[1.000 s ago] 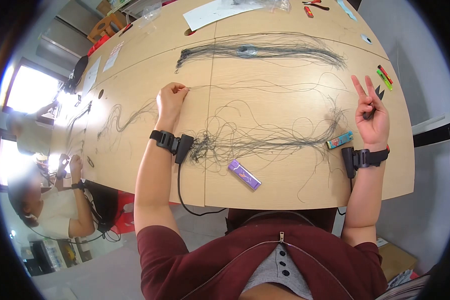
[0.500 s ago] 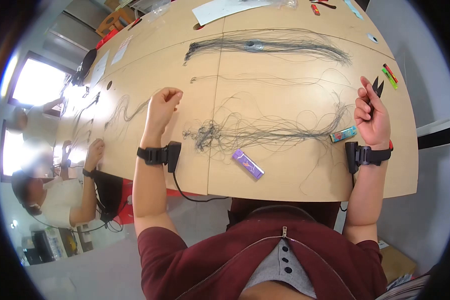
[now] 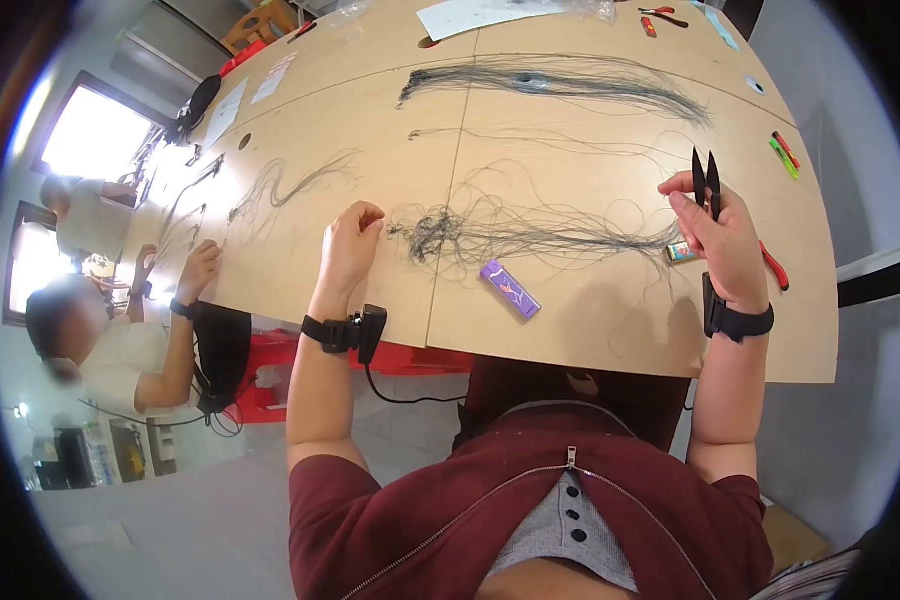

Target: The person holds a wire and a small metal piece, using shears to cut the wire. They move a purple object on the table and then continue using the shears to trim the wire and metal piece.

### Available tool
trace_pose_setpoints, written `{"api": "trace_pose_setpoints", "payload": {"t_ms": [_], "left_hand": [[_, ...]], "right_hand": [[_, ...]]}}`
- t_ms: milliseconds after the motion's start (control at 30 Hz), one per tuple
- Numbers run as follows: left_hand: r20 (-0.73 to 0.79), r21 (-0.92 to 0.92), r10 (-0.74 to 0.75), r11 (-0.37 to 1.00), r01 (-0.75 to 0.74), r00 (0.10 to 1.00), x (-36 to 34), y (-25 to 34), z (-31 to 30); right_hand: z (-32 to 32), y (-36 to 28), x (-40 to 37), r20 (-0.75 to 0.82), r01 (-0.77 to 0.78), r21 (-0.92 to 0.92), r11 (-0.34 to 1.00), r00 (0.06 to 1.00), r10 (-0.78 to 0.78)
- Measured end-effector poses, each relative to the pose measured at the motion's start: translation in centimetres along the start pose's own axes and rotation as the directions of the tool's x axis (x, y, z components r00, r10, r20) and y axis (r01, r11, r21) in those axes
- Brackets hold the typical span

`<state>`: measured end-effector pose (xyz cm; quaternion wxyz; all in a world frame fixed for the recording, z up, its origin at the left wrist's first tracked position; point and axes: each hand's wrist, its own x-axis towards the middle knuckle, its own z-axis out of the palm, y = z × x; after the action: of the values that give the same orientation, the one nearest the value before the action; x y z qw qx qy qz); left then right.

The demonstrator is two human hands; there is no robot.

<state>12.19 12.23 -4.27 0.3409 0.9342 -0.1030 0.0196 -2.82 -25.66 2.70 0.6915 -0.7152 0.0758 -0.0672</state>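
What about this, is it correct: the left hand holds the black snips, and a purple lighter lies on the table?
No. The head view shows the right hand holds the black snips; the left hand holds none. A purple lighter lies on the table.

One head-worn fisheye camera looks steeply down over the table point(image 3: 590, 335). The left hand point(image 3: 355, 240) and right hand point(image 3: 722, 238) sit close, mid-frame.
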Motion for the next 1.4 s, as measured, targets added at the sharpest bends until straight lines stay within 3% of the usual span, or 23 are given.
{"api": "trace_pose_setpoints", "payload": {"t_ms": [67,167,567,767,1067,1267,1400], "left_hand": [[0.032,-0.004,-0.036,0.999,0.036,0.999,-0.4,0.3,0.0],[0.012,0.043,0.084,0.995,-0.085,0.996,-1.1,0.0,0.1],[0.039,0.08,0.024,0.996,-0.027,0.999,-0.9,-0.1,0.1],[-0.188,-0.094,0.082,0.99,-0.102,0.979,-2.3,2.0,-0.4],[-0.201,-0.138,0.104,0.981,-0.134,0.974,-2.9,3.0,-0.2],[-0.15,-0.297,0.082,0.947,-0.124,0.985,-4.6,5.5,0.1],[-0.169,-0.301,0.184,0.926,-0.229,0.968,-6.3,8.2,1.6]], "right_hand": [[0.3,-0.5,-1.1,0.01,0.019,-0.033,0.999,1.0,-0.018],[0.6,-0.8,-2.5,0.025,0.043,-0.074,0.996,0.999,-0.042],[1.3,-0.4,-4.6,0.076,0.057,-0.144,0.988,0.996,-0.046],[2.4,-0.2,-4.7,0.098,0.063,-0.192,0.979,0.994,-0.045],[3.6,0.6,-4.7,0.209,0.101,-0.258,0.961,0.977,-0.046],[5.4,0.9,-4.2,0.244,0.097,-0.25,0.963,0.969,-0.035],[8.2,2.8,-2.5,0.296,0.146,-0.153,0.977,0.951,-0.095]]}}
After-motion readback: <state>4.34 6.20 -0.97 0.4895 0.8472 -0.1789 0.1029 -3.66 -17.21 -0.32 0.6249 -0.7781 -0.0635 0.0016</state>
